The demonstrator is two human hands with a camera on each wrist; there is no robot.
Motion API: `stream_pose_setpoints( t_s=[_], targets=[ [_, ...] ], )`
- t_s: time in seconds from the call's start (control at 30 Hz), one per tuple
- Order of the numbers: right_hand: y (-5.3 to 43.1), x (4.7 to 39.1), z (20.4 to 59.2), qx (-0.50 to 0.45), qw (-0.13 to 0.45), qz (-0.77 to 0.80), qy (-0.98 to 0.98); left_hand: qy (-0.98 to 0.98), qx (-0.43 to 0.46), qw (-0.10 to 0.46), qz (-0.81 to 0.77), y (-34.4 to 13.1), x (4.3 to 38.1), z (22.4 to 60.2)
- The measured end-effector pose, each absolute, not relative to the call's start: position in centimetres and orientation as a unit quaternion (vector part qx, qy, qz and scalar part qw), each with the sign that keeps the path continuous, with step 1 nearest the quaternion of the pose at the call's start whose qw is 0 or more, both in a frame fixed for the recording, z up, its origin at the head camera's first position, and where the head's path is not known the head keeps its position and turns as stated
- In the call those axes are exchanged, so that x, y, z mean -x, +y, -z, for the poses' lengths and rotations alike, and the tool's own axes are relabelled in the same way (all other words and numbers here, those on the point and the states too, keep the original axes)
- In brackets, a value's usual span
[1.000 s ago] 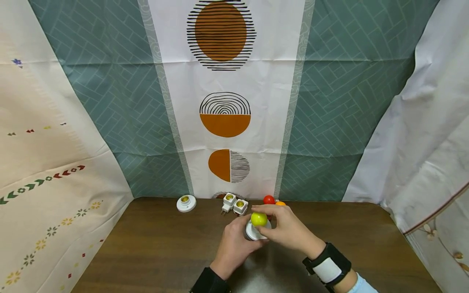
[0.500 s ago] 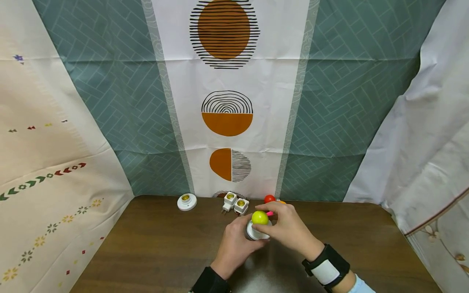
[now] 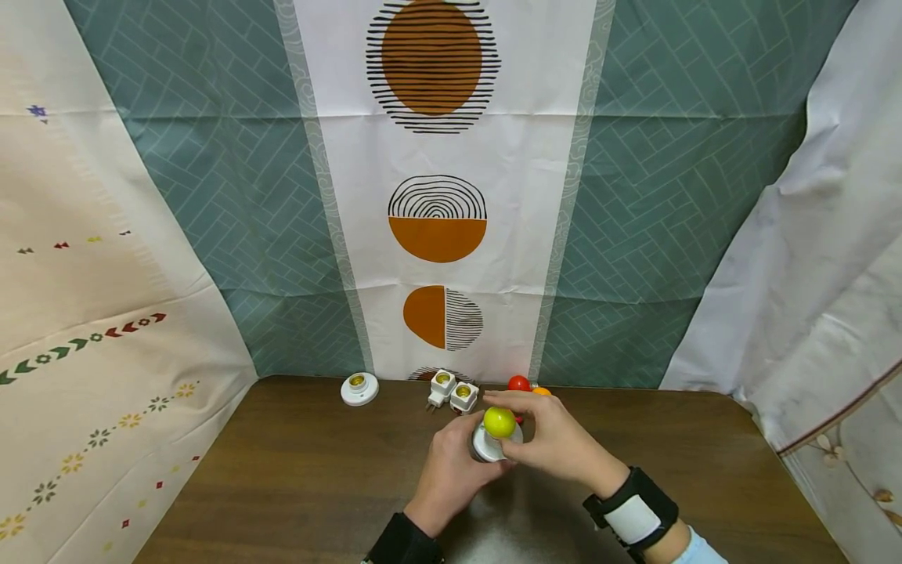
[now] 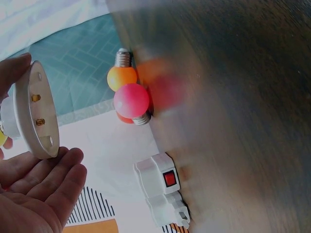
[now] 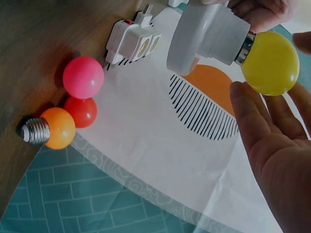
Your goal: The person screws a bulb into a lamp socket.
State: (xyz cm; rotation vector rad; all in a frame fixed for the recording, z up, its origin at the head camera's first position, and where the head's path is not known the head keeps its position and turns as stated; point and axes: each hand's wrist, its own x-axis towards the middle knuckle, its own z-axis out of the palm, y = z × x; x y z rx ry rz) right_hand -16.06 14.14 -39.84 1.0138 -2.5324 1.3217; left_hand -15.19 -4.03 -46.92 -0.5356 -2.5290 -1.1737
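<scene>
My left hand (image 3: pixel 454 462) grips a white round lamp holder (image 5: pixel 214 34) by its base, held up above the table. Two brass screws show on the holder's hollow underside (image 4: pixel 41 109) in the left wrist view. A yellow light bulb (image 5: pixel 270 64) sits in the socket, a little of its metal thread showing at the mouth. The thumb and fingers of my right hand (image 3: pixel 553 439) are around that bulb, fingertips at its sides.
Pink (image 5: pixel 83 77), red (image 5: pixel 81 112) and orange (image 5: pixel 59 128) bulbs lie together at the table's back edge. Two white plug-in sockets (image 3: pixel 452 393) are left of them. Another round lamp holder (image 3: pixel 359 389) stands farther left. A patterned cloth (image 3: pixel 451 157) hangs behind the table.
The fingers of my right hand have shifted around the yellow bulb, drawing back and then reaching round it again. My left hand keeps the lamp holder in nearly the same place.
</scene>
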Motion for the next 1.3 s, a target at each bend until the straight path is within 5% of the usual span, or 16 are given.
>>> stream_pose_setpoints(
  t_s=[0.27,0.93,1.3],
  targets=[
    [14.2,16.19,39.87,-0.334,0.016,-0.468,-0.818,-0.885,0.177,0.138,0.408,-4.04,15.13,46.88],
    [13.89,16.06,40.39,-0.285,0.109,-0.435,-0.847,-0.886,0.175,0.126,0.41,-4.0,15.1,46.92],
    [14.46,16.06,39.9,-0.321,0.061,-0.414,-0.85,-0.885,0.178,0.147,0.405,-3.91,15.04,46.81]
  ],
)
